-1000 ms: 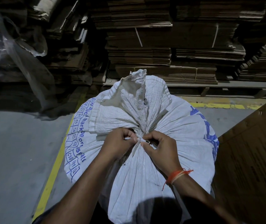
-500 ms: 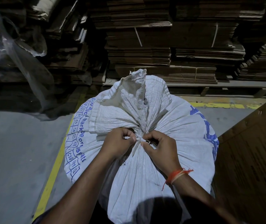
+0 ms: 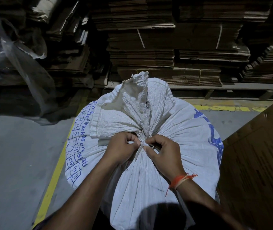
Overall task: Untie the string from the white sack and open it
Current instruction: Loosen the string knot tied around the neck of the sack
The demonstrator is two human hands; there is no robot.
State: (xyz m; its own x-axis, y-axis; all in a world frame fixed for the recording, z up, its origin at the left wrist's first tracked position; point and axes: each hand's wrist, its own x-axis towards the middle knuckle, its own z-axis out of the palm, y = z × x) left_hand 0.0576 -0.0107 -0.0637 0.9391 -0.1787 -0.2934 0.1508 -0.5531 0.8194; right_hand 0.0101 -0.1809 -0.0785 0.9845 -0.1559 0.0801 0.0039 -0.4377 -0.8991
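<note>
Sack, white woven with blue print, stands at frame centre on the grey floor, neck gathered and tied. String binds the neck at the knot, between both hands. Left hand, at 9 o'clock of the knot, has fingers curled and pinches the string. Right hand, at 3 o'clock, fingers likewise curled, pinches the string; an orange thread band circles its wrist. Flattened cardboard stacks lie at 12 o'clock; a yellow floor line runs at 8 o'clock.
</note>
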